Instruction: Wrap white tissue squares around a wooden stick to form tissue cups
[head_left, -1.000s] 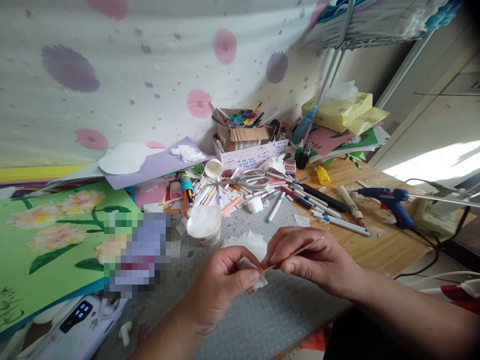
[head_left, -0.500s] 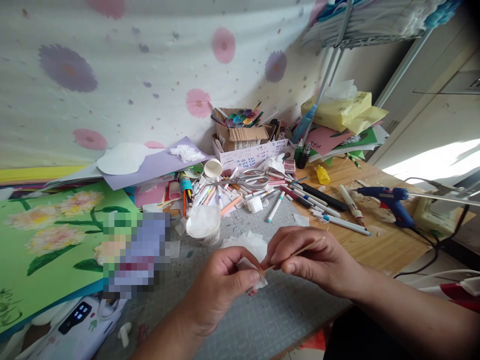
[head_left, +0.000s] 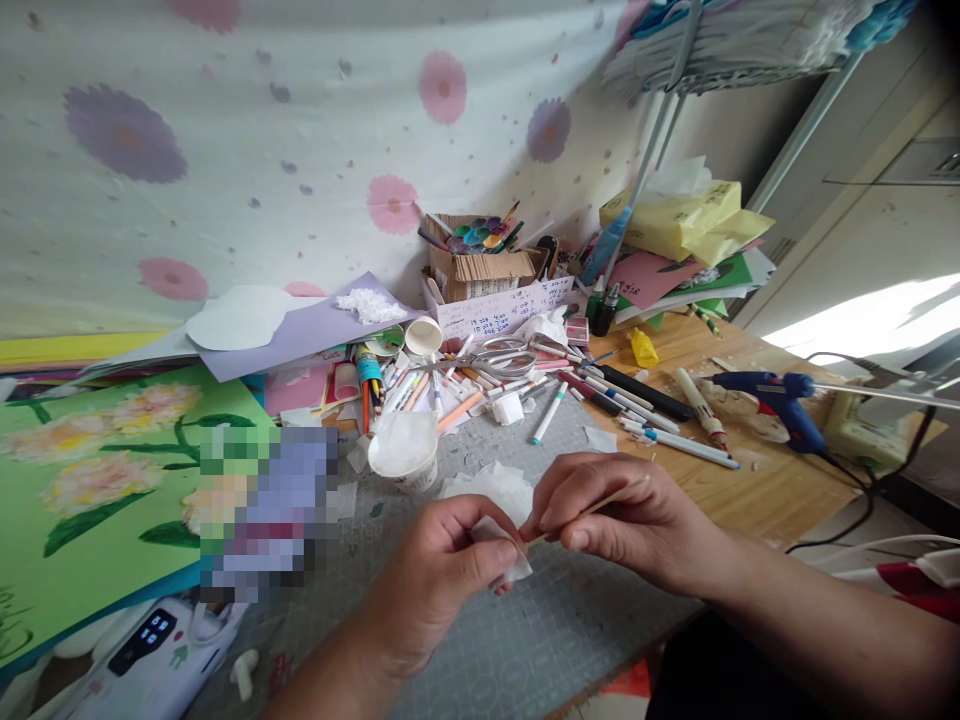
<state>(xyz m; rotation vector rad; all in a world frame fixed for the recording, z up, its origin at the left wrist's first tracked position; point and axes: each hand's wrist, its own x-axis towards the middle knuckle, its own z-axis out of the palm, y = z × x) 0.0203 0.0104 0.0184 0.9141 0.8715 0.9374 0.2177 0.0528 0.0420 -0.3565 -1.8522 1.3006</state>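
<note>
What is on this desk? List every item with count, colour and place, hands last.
tissue piece: one, white, pinched in left hand
thin stick: one, tan, in right hand
cutting mat: one, grey, under the hands
cup: one, white, behind the hands
scissors: one, grey, mid desk
glue gun: one, blue, right side
flower picture: one, green, left side
left hand: holding tissue
right hand: holding stick

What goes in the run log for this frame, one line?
left hand: pinches white tissue piece | right hand: holds thin wooden stick, tip at tissue | surface: grey cutting mat | nearby: paper cup
</note>
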